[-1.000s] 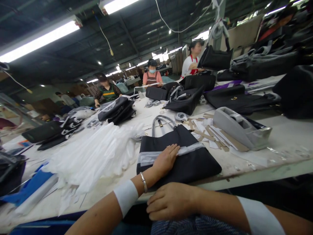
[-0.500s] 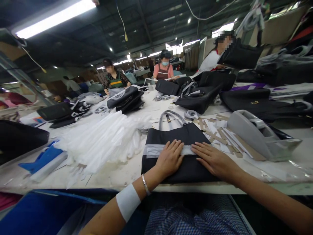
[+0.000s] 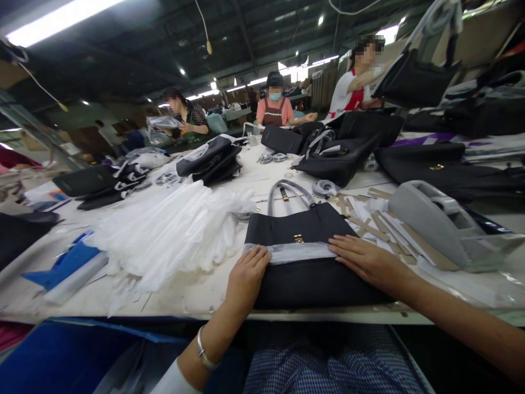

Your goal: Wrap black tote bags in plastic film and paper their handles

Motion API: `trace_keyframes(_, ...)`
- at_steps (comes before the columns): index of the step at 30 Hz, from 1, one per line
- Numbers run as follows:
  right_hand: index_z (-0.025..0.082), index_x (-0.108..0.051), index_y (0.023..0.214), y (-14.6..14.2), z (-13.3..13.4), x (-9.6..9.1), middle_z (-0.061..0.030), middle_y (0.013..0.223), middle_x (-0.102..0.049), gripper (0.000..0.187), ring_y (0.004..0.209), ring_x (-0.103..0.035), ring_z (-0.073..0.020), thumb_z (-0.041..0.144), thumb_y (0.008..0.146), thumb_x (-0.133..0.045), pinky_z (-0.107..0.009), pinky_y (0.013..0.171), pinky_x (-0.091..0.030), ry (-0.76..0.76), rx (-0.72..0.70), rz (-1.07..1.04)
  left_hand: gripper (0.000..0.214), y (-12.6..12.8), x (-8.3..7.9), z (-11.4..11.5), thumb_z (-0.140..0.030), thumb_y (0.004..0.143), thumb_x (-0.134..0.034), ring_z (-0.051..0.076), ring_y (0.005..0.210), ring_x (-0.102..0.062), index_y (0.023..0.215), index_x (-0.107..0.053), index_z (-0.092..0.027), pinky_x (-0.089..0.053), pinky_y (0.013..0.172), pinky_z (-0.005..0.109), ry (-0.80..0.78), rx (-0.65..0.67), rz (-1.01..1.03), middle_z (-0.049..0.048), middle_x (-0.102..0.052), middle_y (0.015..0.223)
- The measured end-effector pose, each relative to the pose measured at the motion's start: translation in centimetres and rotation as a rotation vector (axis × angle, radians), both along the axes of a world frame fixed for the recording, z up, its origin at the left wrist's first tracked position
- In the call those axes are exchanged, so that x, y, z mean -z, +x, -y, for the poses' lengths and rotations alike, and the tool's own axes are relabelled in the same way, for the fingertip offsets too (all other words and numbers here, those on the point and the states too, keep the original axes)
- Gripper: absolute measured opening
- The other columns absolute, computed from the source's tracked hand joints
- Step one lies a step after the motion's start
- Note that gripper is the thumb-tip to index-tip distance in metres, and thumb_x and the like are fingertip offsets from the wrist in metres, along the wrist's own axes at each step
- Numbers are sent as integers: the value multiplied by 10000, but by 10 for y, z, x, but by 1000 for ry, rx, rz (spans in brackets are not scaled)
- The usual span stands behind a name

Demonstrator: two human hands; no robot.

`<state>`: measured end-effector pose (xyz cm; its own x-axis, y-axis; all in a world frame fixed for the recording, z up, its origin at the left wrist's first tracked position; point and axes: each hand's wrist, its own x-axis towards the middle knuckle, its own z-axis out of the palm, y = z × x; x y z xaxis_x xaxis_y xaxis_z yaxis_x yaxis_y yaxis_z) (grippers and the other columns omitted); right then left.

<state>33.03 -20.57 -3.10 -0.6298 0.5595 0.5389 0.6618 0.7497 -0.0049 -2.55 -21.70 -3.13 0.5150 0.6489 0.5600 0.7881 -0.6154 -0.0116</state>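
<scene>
A black handbag [image 3: 311, 284] lies flat at the table's front edge, its wrapped handles [image 3: 296, 189] pointing away from me. Across its middle runs a translucent white strip [image 3: 301, 253], just below a gold clasp [image 3: 298, 239]. My left hand [image 3: 248, 273] rests on the strip's left end at the bag's left side, fingers stretched out. At the other end my right hand [image 3: 365, 260] lies flat, fingertips on the strip and palm over the bag's right side. Neither hand grips anything.
A heap of white translucent sheets [image 3: 172, 235] spreads to the left, beside a blue piece [image 3: 65, 262]. On the right are a grey tape dispenser [image 3: 430, 219] and scattered card strips [image 3: 385, 224]. More black bags [image 3: 340, 158] lie farther back, where several people work.
My left hand has slid left along the strip to its left end, uncovering the gold clasp. The right hand stays near the strip's right end. A co-worker at the right has raised a bag.
</scene>
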Motion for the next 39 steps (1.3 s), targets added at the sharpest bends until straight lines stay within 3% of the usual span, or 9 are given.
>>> trace_keyframes(4, 241, -647, 1273, 2, 0, -2, -58, 1273, -677, 341, 1189, -626, -221, 199, 979, -482, -422, 1035, -518, -19, -9, -46, 203, -5, -11, -3, -257, 947, -585, 222, 1115, -645, 1123, -679, -216, -565, 940, 389, -44, 67, 60, 47, -715, 1159)
trace_keyframes(9, 245, -677, 1217, 2, 4, -8, -58, 1211, -709, 324, 1126, -662, -207, 153, 961, -501, -420, 1043, -514, -2, -52, -60, 149, -4, -23, -5, -229, 957, -558, 204, 954, -634, 1043, -677, -200, -567, 854, 368, -113, 54, 20, 52, -698, 1036)
trace_keyframes(18, 214, -723, 1017, -6, 9, -32, -47, 1050, -754, 213, 936, -713, -180, 132, 931, -547, -316, 893, -578, 53, 28, -64, 148, -3, -26, -9, -177, 955, -544, 209, 950, -615, 1057, -650, -197, -541, 848, 355, -142, 26, -39, 53, -683, 1018)
trace_keyframes(20, 209, -713, 1094, -8, 9, -36, -55, 1043, -754, 226, 915, -714, -190, 165, 929, -565, -311, 854, -581, 49, 52, -17, 155, -3, -26, -11, -168, 953, -543, 213, 965, -611, 1066, -646, -194, -540, 852, 353, -144, 23, -54, 55, -680, 1036)
trace_keyframes(23, 204, -602, 1326, -11, 9, -38, -69, 1121, -737, 403, 931, -714, -204, 205, 923, -591, -321, 839, -579, 46, 93, 74, 177, -3, -25, -12, -157, 955, -531, 217, 974, -609, 1089, -641, -190, -543, 844, 356, -119, 34, -94, 65, -676, 1070)
trace_keyframes(26, 232, -559, 1378, -16, 8, -39, -71, 1260, -682, 447, 1003, -703, -211, 200, 933, -572, -324, 855, -575, 79, 95, 112, 193, -3, -23, -10, -147, 956, -520, 219, 973, -608, 1105, -636, -185, -545, 841, 363, -87, 44, -121, 75, -673, 1089)
trace_keyframes(33, 251, -582, 1332, -19, 4, -43, -58, 1365, -614, 455, 1188, -617, -189, 49, 951, -437, -458, 1092, -443, 182, -163, 168, 190, -2, -23, -10, -133, 948, -524, 217, 959, -606, 1090, -638, -189, -542, 845, 360, -91, 41, -117, 66, -673, 1077)
trace_keyframes(36, 225, -618, 1268, -19, 2, -46, -53, 1269, -680, 377, 1140, -642, -174, 82, 967, -441, -456, 1096, -441, 179, -285, 164, 199, -2, -22, -10, -130, 952, -514, 214, 979, -606, 1095, -637, -195, -535, 859, 352, -102, 39, -101, 64, -672, 1084)
trace_keyframes(39, 213, -671, 1148, -18, -3, -50, -36, 1127, -741, 319, 1038, -681, -167, 79, 956, -454, -452, 1079, -457, 155, -302, 116, 190, -3, -21, -10, -145, 959, -512, 210, 976, -609, 1092, -635, -201, -528, 861, 346, -111, 27, -64, 55, -677, 1082)
